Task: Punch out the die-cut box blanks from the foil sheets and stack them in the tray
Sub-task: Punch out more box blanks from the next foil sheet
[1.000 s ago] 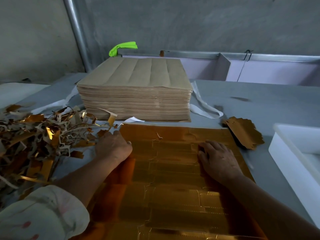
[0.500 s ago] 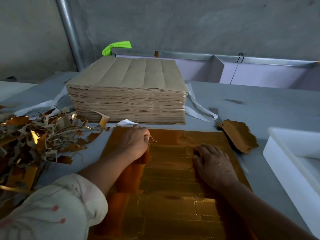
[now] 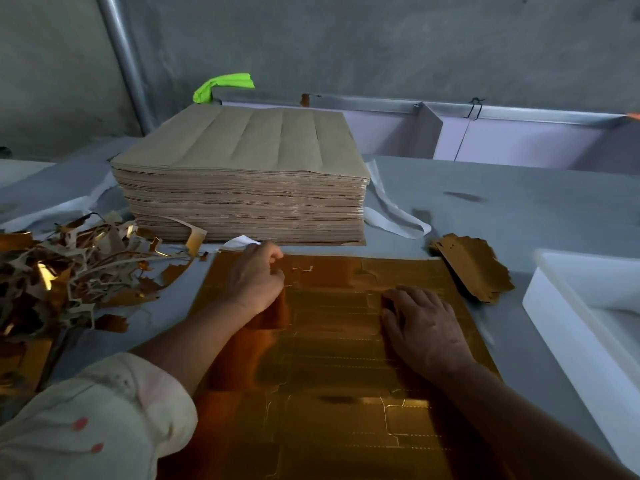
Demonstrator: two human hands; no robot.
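Left hand: our left hand [image 3: 258, 282] lies on the far left part of the foil sheet [image 3: 329, 375]. Its fingers are curled tight, and they pinch the foil close to a small torn place at the far edge.
Right hand: our right hand [image 3: 424, 327] is flat, palm down, with straight fingers slightly spread. It presses on the right-middle part of the same sheet and grips nothing.
Sleeve: a pale sleeve [image 3: 97, 420] with small red marks covers the left upper arm.
Foil sheet: it lies flat on the table [image 3: 502, 209] in front of us, gold face up, with die-cut lines visible in it. Its long axis runs away from us, toward the stack, and its far edge ends just before the stack.
Stack: a tall stack of sheets [image 3: 242, 174], brown side up, stands behind the foil sheet.
Blanks: a small pile of punched blanks [image 3: 471, 268] lies just beside the far right corner of the sheet, between the sheet and the tray.
Tray: a white tray [image 3: 571, 327] stands at the right, partly out of view. We cannot tell what is inside.
Scrap: a loose heap of gold and brown scrap [image 3: 69, 271] lies at the left.
Surface: the table is grey, and a white strap [image 3: 391, 209] lies beside the stack.
Room: a grey wall with a metal pipe [image 3: 124, 60], a green cloth [image 3: 225, 85], and pale bins [image 3: 519, 140] behind the table.
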